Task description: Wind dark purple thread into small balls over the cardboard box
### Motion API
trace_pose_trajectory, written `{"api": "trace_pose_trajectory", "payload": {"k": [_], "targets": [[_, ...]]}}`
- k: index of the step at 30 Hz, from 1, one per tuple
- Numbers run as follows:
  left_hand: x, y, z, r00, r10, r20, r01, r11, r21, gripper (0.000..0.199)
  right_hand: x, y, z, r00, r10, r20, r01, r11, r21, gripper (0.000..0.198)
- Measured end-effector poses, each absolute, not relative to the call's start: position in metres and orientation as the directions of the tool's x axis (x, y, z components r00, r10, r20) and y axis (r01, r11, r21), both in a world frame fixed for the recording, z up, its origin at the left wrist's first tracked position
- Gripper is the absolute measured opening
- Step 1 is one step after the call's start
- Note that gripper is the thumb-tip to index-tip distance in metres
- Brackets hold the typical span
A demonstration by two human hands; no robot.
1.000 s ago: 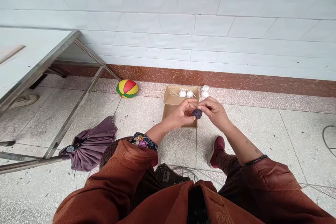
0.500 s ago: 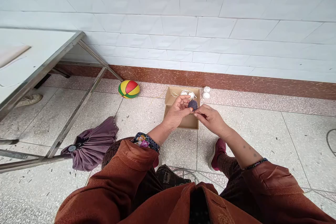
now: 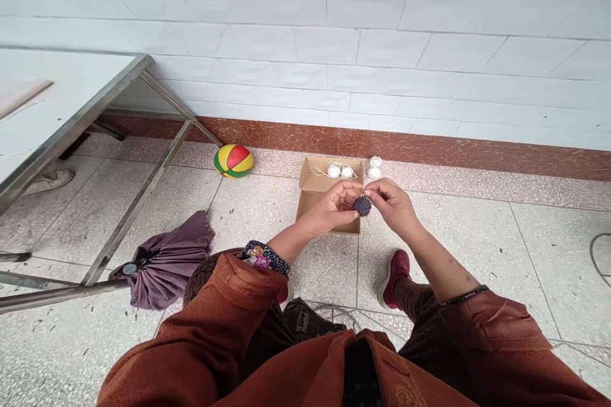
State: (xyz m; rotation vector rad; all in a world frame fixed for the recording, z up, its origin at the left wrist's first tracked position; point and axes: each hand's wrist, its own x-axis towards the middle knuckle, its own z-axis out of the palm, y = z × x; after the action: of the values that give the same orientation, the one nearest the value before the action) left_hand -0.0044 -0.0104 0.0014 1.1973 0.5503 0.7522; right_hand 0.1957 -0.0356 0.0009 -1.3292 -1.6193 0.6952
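Observation:
My left hand (image 3: pixel 334 208) holds a small ball of dark grey-purple yarn (image 3: pixel 361 206) between thumb and fingers. Just above the ball, my right hand (image 3: pixel 390 203) is closed in a pinch, its fingertips close to my left fingers. It seems to grip a strand of the yarn, which is too thin to see clearly. Below the hands an open cardboard box (image 3: pixel 305 205) lies on the floor. Two white yarn balls (image 3: pixel 334 170) with loose white strands rest in its far part. My left hand hides some of the near part.
Two more white balls (image 3: pixel 374 173) are on the floor right of the box. A colourful ball (image 3: pixel 233 161) stands by the wall. At left are a metal-framed table (image 3: pixel 71 102) and a folded purple umbrella (image 3: pixel 174 261). A cable (image 3: pixel 594 254) lies at the far right.
The dark yarn ball has shifted slightly right and nearer. My right hand has gone from the ball's lower right side to above it. The white balls in the box are now uncovered.

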Motion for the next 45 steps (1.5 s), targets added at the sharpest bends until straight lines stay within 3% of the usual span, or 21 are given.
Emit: {"api": "trace_pose_trajectory", "payload": {"k": [4, 10, 19, 24, 28, 32, 39, 45], "targets": [[-0.003, -0.01, 0.004, 0.589, 0.808, -0.02, -0.332, 0.264, 0.906, 0.045, 0.193, -0.036, -0.008, -0.027, 0.976, 0.216, 0.43, 0.207, -0.879, 0.016], [0.0, -0.008, -0.003, 0.496, 0.862, -0.103, -0.403, 0.333, 0.852, 0.034, 0.187, -0.039, -0.006, -0.112, 0.958, 0.263, 0.447, 0.285, -0.848, 0.017], [0.0, -0.006, -0.009, 0.404, 0.9, -0.164, -0.171, 0.251, 0.953, 0.032, 0.186, -0.046, 0.01, -0.264, 0.914, 0.307, 0.408, 0.394, -0.823, 0.011], [0.0, -0.012, -0.007, 0.553, 0.826, -0.108, -0.111, 0.201, 0.973, 0.049, 0.19, -0.037, 0.007, -0.149, 0.928, 0.341, 0.387, 0.372, -0.843, 0.013], [-0.002, -0.014, -0.001, 0.612, 0.789, -0.058, -0.191, 0.218, 0.957, 0.054, 0.194, -0.03, -0.006, -0.012, 0.974, 0.225, 0.395, 0.211, -0.894, 0.016], [-0.003, -0.012, 0.002, 0.591, 0.801, -0.09, -0.306, 0.327, 0.894, 0.047, 0.196, -0.029, -0.015, -0.001, 0.987, 0.162, 0.386, 0.15, -0.91, 0.02], [-0.001, -0.006, -0.006, 0.473, 0.85, -0.23, -0.455, 0.46, 0.763, 0.033, 0.19, -0.035, -0.008, -0.105, 0.963, 0.25, 0.435, 0.27, -0.859, 0.015], [-0.001, -0.004, -0.008, 0.372, 0.895, -0.245, -0.346, 0.379, 0.858, 0.031, 0.188, -0.04, 0.003, -0.264, 0.935, 0.236, 0.379, 0.326, -0.866, 0.01]]}}
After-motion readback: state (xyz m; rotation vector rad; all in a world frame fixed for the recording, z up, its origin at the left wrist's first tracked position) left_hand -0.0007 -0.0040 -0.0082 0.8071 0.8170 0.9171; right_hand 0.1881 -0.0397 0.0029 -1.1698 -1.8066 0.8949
